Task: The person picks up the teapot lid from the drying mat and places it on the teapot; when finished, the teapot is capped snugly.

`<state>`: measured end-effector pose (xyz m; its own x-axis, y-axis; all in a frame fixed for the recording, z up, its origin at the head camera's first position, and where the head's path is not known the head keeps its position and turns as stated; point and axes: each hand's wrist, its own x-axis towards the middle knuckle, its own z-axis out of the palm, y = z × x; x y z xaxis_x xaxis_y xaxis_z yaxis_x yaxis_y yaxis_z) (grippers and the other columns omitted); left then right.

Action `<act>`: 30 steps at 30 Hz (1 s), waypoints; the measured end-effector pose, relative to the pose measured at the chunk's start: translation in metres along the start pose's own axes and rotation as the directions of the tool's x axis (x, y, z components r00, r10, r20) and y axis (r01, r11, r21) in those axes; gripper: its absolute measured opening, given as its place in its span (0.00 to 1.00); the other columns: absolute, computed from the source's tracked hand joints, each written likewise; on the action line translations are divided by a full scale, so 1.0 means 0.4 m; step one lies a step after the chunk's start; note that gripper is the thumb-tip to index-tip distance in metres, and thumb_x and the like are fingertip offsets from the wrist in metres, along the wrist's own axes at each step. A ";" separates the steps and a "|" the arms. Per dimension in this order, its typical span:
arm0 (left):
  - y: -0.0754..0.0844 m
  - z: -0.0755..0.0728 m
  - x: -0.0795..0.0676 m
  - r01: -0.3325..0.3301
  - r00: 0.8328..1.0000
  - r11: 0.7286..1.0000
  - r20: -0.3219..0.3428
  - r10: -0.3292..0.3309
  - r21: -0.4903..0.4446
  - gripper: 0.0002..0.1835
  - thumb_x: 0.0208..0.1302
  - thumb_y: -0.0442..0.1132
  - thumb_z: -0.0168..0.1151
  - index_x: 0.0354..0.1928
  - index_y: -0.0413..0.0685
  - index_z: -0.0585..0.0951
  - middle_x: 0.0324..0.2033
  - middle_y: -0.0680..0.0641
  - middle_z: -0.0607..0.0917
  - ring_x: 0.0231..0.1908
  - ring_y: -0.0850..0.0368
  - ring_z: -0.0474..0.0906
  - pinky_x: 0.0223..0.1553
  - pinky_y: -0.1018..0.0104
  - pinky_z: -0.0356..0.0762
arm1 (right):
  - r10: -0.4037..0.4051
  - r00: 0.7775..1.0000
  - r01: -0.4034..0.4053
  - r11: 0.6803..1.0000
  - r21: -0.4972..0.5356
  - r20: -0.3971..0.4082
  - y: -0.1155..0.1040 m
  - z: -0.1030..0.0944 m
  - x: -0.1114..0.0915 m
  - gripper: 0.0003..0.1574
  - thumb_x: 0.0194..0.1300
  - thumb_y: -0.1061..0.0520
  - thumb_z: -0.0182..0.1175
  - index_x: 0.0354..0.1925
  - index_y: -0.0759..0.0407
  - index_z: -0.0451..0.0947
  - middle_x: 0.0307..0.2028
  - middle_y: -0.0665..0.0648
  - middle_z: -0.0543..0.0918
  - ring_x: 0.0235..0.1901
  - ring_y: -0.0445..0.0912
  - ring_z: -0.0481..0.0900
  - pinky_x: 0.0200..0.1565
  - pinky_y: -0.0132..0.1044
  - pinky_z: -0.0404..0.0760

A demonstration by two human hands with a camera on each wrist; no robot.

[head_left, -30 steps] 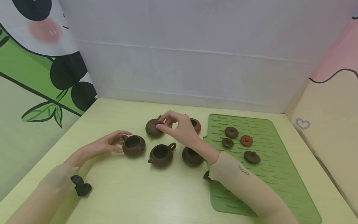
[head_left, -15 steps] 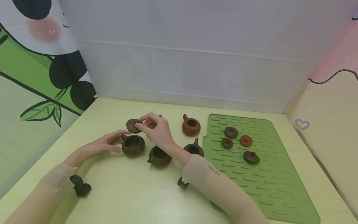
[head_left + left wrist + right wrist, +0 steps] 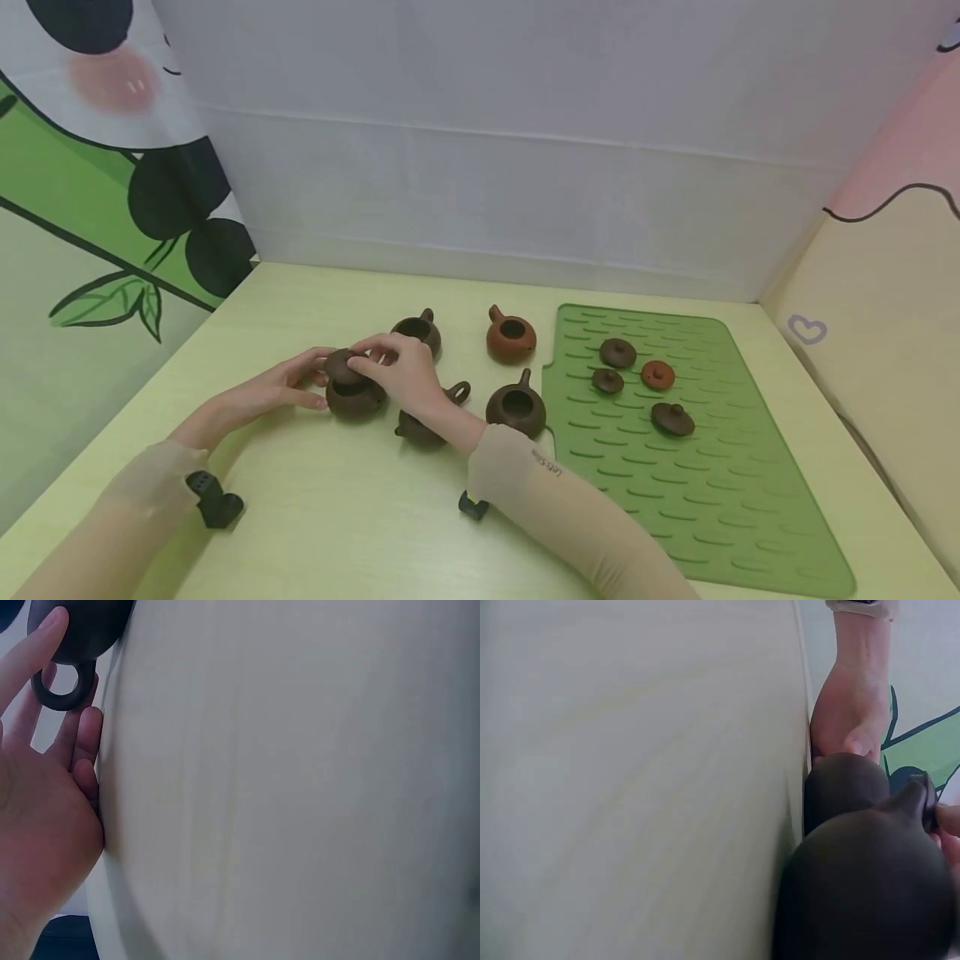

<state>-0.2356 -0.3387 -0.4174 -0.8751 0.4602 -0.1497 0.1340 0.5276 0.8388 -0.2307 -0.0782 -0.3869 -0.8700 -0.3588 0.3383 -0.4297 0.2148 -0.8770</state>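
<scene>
My right hand (image 3: pixel 405 371) pinches a dark brown teapot lid (image 3: pixel 339 365), tilted over the mouth of the leftmost teapot (image 3: pixel 357 405). In the right wrist view the lid (image 3: pixel 929 804) shows edge-on, partly hidden behind a nearer teapot's spout. My left hand (image 3: pixel 277 390) lies at the handle side of that leftmost pot, fingers loosely extended. In the left wrist view its thumb (image 3: pixel 41 641) touches the pot's body, while the other fingers lie beside and behind the ring handle (image 3: pixel 66 697). The right forearm partly covers another dark lidless teapot (image 3: pixel 422 428).
Behind stand a dark lidless teapot (image 3: pixel 417 332) and a reddish one (image 3: pixel 512 340); another dark lidless teapot (image 3: pixel 516 408) is right of my right hand. A green mat (image 3: pixel 720 500) bears several lids, including a reddish lid (image 3: pixel 657 375).
My right hand has lifted the lid off the back-left teapot and carried it left and toward me, over the leftmost teapot. The left hand has stayed in place.
</scene>
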 end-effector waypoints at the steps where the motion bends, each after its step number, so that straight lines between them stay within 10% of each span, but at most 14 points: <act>1: 0.000 0.000 0.000 -0.004 1.000 1.000 -0.001 0.004 -0.004 0.36 0.63 0.41 0.66 0.71 0.57 0.61 0.58 0.49 0.71 0.54 0.57 0.69 0.53 0.59 0.67 | 0.005 1.000 -0.004 1.000 -0.025 0.008 0.002 0.001 0.000 0.09 0.63 0.49 0.68 0.42 0.46 0.88 0.29 0.45 0.83 0.28 0.34 0.75 0.30 0.24 0.72; 14: -0.009 0.003 0.006 -0.055 0.998 0.998 0.008 0.054 0.041 0.33 0.64 0.41 0.65 0.70 0.60 0.65 0.63 0.54 0.69 0.55 0.57 0.68 0.53 0.58 0.69 | 0.087 0.993 -0.062 0.960 -0.274 0.081 0.011 0.008 0.006 0.09 0.63 0.46 0.68 0.42 0.39 0.88 0.29 0.39 0.85 0.29 0.31 0.75 0.58 0.46 0.67; 30: 0.005 0.007 -0.003 -0.042 0.999 0.998 0.002 0.041 0.054 0.36 0.65 0.42 0.65 0.73 0.58 0.63 0.67 0.53 0.67 0.56 0.62 0.69 0.53 0.65 0.72 | 0.080 0.993 -0.046 0.940 -0.339 0.088 0.006 0.008 0.007 0.10 0.63 0.44 0.67 0.43 0.38 0.88 0.29 0.39 0.86 0.29 0.30 0.73 0.46 0.36 0.62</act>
<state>-0.2328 -0.3360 -0.4170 -0.8678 0.4832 -0.1159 0.1949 0.5455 0.8151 -0.2334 -0.0816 -0.3891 -0.8769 -0.4188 0.2359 -0.4461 0.5265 -0.7237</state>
